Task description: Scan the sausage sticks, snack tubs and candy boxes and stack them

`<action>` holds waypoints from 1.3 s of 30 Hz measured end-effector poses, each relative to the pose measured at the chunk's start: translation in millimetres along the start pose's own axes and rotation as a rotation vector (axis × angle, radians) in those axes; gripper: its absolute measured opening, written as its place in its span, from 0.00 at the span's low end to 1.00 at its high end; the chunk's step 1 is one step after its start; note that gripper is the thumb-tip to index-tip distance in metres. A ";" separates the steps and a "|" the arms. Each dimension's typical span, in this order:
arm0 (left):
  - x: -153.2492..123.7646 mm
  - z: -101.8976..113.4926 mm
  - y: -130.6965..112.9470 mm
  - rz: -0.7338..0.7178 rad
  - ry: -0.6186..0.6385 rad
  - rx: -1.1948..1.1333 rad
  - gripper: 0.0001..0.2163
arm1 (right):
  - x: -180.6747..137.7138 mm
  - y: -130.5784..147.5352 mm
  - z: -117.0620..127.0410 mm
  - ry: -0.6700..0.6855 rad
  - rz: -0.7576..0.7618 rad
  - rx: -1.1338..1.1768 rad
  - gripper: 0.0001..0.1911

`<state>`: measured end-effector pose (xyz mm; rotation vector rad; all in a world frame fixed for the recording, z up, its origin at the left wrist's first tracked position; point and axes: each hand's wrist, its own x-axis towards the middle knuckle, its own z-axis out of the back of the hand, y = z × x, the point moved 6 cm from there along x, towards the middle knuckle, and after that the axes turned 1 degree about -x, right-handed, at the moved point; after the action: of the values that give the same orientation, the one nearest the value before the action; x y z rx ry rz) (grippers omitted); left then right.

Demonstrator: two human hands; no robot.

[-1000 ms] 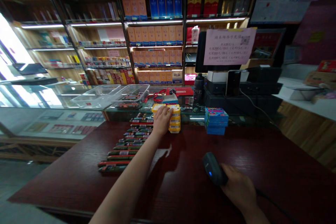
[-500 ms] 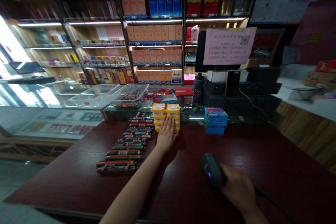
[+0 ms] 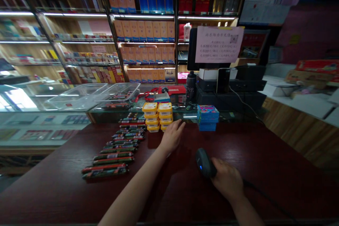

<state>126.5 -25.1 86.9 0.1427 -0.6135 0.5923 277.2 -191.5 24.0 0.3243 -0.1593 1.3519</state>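
Observation:
My left hand (image 3: 172, 137) is over the dark red table, just right of the yellow-lidded tubs (image 3: 165, 116), its fingers stretched out and nothing in it. Those tubs stand in two stacks side by side. Wrapped around the handle of a black barcode scanner (image 3: 203, 163) is my right hand (image 3: 228, 180); a blue light glows on the scanner and its cord trails to the right. A long row of sausage-like sticks in dark green and red wrappers (image 3: 113, 155) lies left of my left arm. Blue boxes (image 3: 208, 118) are stacked beyond the scanner.
Clear plastic bins (image 3: 118, 93) sit on the glass counter behind the table. A black bottle (image 3: 191, 86), an upright phone (image 3: 222, 80) and a monitor with a pink paper sign (image 3: 218, 44) stand at the back. Shelves of boxed goods line the wall.
My left hand has come off the tub stacks and moved to their right. My right hand still holds the scanner. The whole view has shifted, so things appear farther left.

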 end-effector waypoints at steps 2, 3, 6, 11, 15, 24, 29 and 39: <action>20.8 -5.5 -14.5 -0.017 0.026 -0.050 0.22 | 0.3 -0.9 -0.1 0.007 -0.016 0.006 0.11; 32.7 -8.6 -20.3 -0.011 0.031 -0.063 0.22 | 0.5 -1.3 -0.2 0.012 -0.021 0.014 0.11; 70.4 -19.1 -35.9 -0.014 0.037 -0.051 0.23 | 1.6 -2.0 0.0 0.028 -0.028 0.047 0.10; 119.9 -43.2 -61.4 -0.088 0.052 0.013 0.22 | 4.5 -2.9 -1.0 0.056 -0.032 0.089 0.10; 131.7 -62.1 -72.9 -0.067 0.048 0.081 0.21 | 4.8 -3.4 -3.0 0.042 -0.012 0.091 0.13; 130.1 -40.5 -73.4 -0.184 0.056 0.141 0.13 | 5.0 -3.2 -0.8 0.051 -0.012 0.081 0.11; 102.7 -18.7 -59.5 -0.178 0.047 0.181 0.10 | 4.1 -2.9 0.0 0.062 -0.016 0.064 0.12; -40.8 -26.8 6.6 0.719 -0.458 -1.004 0.14 | -0.5 -2.0 -1.0 0.012 0.012 0.036 0.12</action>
<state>109.4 -31.2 41.2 -0.9477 -1.3619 0.8770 279.0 -192.0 22.7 0.3462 -0.1273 1.3696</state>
